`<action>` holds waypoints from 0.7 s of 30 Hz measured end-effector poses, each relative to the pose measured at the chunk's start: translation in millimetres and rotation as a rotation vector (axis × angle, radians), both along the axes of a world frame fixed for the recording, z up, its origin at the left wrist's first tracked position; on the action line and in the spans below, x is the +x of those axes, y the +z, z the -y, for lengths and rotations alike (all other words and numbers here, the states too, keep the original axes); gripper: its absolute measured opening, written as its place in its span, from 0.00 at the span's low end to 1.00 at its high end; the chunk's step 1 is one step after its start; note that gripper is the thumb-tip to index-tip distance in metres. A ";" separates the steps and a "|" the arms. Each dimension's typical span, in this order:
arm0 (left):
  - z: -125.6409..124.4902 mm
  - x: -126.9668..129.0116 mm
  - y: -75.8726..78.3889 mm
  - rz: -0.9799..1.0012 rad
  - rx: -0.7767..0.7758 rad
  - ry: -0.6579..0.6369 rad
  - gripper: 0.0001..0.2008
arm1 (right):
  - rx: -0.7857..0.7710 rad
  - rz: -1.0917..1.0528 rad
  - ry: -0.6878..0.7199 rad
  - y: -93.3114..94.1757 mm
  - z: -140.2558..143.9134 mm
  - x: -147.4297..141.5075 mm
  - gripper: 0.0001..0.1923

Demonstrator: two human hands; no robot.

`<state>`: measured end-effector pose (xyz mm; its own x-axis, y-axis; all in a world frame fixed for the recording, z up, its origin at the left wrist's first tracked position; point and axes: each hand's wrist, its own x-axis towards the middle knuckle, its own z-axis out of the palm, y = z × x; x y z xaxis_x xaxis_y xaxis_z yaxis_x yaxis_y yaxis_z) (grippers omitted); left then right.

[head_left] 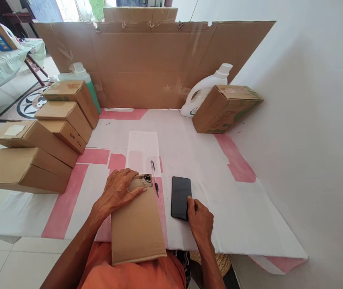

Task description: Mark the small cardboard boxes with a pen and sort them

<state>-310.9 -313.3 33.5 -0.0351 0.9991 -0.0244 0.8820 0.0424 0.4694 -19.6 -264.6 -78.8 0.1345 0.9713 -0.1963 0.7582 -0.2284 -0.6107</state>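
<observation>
Cardboard [138, 230]: lying beneath left hand [120, 188], fingers spreading.
Right hand [201, 218]: fingers curling at phone [180, 196]; can't tell if gripping.

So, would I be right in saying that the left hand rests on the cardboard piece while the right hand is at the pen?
Not quite: the head view shows the right hand at the edge of the black phone, not at the pen. The left hand does rest on the cardboard piece.
</observation>
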 end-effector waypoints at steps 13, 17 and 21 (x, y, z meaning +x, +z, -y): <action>93.6 -45.2 -79.8 0.250 0.329 0.492 0.29 | 0.112 0.373 0.343 12.6 21.3 -0.9 0.15; 115.6 -15.8 -111.5 0.480 0.241 0.496 0.30 | 0.312 0.093 0.839 -1.4 48.7 -17.7 0.39; 99.4 8.5 -88.5 0.772 0.160 0.523 0.30 | 0.299 -0.113 1.013 3.3 57.0 -32.3 0.48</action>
<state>-302.4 -412.7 -55.0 -0.5110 0.8546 -0.0924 0.2120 0.2295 0.9499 -51.8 -321.7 -75.5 -0.7681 0.6311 0.1083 0.4462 0.6488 -0.6164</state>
